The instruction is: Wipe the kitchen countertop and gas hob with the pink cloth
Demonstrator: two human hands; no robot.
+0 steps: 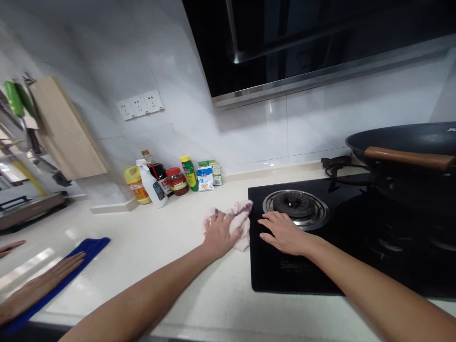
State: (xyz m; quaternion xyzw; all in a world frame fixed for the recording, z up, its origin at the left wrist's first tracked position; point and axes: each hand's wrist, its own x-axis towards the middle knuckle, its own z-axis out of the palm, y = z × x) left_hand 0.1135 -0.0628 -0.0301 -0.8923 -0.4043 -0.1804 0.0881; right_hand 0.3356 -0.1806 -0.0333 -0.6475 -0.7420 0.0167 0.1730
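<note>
My left hand (220, 235) presses down on a crumpled pale cloth (242, 225) with purple patches, fingers curled over it. The cloth lies on the white countertop (171, 256), right against the left edge of the black glass gas stove (302, 275). Over that stove's left front part, my right hand (281, 232) is spread with nothing in it, just in front of the round burner (295, 205). I cannot tell whether its fingers touch the glass.
Behind the cloth stand a spray bottle (152, 184), a yellow jug (137, 185), a red-lidded jar (177, 181) and seasoning packs (205, 178). A wok (409, 137) sits at right, under the range hood (320, 38). Another person's hand (53, 280) lies on a blue cloth (94, 247) at left.
</note>
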